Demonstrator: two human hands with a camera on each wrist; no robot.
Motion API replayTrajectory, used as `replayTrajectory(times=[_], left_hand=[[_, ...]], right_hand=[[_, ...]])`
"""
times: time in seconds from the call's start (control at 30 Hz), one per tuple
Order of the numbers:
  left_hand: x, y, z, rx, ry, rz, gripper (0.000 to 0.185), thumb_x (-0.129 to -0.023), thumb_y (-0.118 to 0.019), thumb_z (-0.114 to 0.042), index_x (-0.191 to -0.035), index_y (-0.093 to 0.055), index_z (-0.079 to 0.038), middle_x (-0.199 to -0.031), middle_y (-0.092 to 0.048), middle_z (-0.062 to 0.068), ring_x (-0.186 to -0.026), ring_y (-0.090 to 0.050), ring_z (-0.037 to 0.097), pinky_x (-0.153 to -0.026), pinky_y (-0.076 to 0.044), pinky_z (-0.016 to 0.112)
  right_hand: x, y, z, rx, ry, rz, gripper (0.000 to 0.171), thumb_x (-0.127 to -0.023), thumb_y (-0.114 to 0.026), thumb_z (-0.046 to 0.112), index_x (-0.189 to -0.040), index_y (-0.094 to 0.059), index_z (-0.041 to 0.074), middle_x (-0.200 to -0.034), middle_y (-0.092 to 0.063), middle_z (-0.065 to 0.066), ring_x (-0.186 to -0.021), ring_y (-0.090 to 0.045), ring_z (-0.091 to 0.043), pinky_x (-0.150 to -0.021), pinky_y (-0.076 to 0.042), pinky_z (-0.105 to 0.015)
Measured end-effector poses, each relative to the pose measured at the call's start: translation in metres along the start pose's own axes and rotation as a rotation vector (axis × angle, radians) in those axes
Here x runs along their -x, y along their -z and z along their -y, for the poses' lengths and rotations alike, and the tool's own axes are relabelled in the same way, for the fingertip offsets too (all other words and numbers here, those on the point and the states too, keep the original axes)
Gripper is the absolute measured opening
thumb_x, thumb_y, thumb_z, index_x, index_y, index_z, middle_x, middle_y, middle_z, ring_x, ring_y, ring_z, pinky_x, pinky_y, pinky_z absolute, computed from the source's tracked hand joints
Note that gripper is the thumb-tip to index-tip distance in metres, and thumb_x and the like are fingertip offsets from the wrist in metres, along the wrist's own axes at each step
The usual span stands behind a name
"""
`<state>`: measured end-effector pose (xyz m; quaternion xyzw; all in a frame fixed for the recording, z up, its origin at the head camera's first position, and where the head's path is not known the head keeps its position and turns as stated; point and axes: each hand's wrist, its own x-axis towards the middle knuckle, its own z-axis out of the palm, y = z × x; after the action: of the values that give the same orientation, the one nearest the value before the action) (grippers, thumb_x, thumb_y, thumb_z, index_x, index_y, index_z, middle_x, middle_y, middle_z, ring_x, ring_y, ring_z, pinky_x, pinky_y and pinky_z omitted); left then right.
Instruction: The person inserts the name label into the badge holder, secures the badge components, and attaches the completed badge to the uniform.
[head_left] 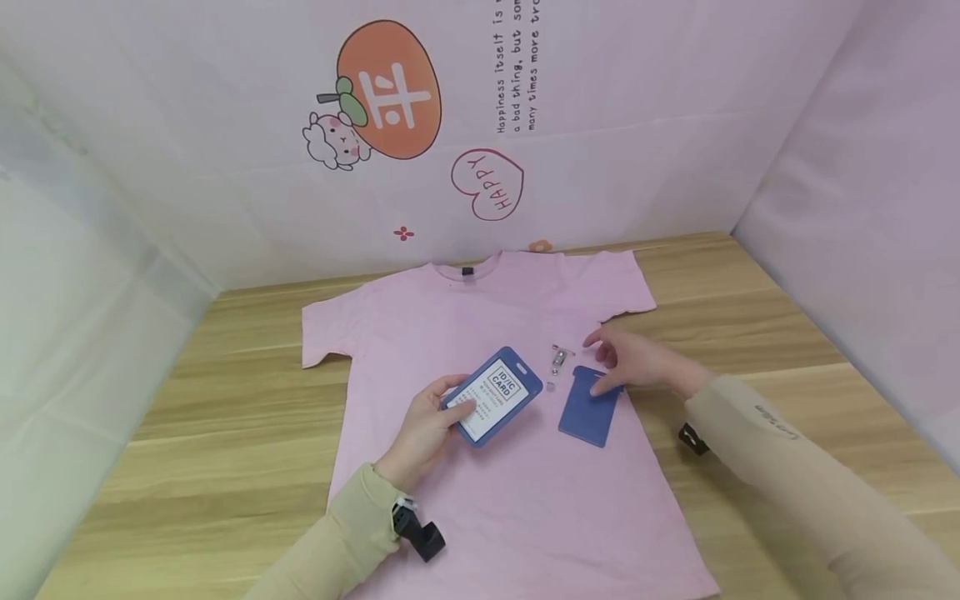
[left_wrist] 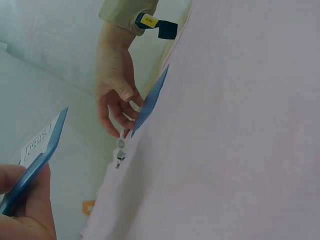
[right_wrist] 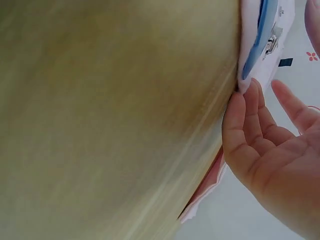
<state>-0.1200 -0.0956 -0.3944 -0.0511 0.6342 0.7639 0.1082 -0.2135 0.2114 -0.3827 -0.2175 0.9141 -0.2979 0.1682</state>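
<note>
My left hand (head_left: pixel 424 427) pinches a blue ID card holder (head_left: pixel 497 395) with a white printed card inside, tilted above the pink T-shirt (head_left: pixel 465 517). In the left wrist view the holder (left_wrist: pixel 35 170) shows nearly edge-on, between thumb and fingers. On the shirt's right side lies a second blue card-holder piece (head_left: pixel 588 410), with a slot at its top. Over its top edge is my right hand (head_left: pixel 637 358), fingers loosely bent and thumb overlapping it. The right wrist view shows the fingertips beside the shirt's edge. A metal badge clip (head_left: pixel 559 358) lies just left of those fingers.
The shirt is spread flat on a wooden table (head_left: pixel 247 433), its collar toward the back wall. A small clear piece (head_left: pixel 551 387) lies below the clip. White printed cloth (head_left: pixel 262 167) hangs behind, with pale cloth at both sides.
</note>
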Motion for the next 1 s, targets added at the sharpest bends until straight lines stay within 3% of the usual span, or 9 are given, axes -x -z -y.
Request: replayTrajectory(times=[0.27,0.63,1.0], left_hand=[[0.0010,-0.0004,-0.0003,0.019,0.005,-0.004,0.041,-0.088,-0.051,0.010,-0.128,-0.046,0.007,-0.111,-0.065,0.016,-0.081,-0.065,0.007,-0.069,-0.056,0.019],[0.0030,0.0009,-0.0002,0.003,-0.007,0.009,0.041,-0.089,-0.051,0.010,-0.129,-0.044,0.010,-0.113,-0.064,0.020,-0.081,-0.065,0.006,-0.071,-0.056,0.019],[0.0040,0.0004,-0.0008,0.003,0.004,0.004,0.039,-0.089,-0.051,0.009,-0.128,-0.046,0.009,-0.113,-0.064,0.020,-0.081,-0.065,0.007,-0.070,-0.056,0.018]], right_hand=[[-0.0039,-0.0024,0.0004,0.073,0.030,0.043,0.069,-0.064,-0.087,0.019,-0.120,-0.051,0.001,-0.103,-0.058,-0.013,-0.091,-0.052,-0.023,-0.082,-0.046,-0.036],[-0.0025,-0.0062,0.0076,0.152,0.040,0.118,0.070,-0.061,-0.090,0.021,-0.116,-0.052,0.003,-0.108,-0.055,-0.015,-0.097,-0.052,-0.027,-0.090,-0.047,-0.045],[-0.0051,-0.0088,0.0072,0.137,-0.005,0.141,0.066,-0.063,-0.089,0.020,-0.115,-0.051,0.006,-0.110,-0.057,-0.014,-0.100,-0.055,-0.027,-0.094,-0.047,-0.047]])
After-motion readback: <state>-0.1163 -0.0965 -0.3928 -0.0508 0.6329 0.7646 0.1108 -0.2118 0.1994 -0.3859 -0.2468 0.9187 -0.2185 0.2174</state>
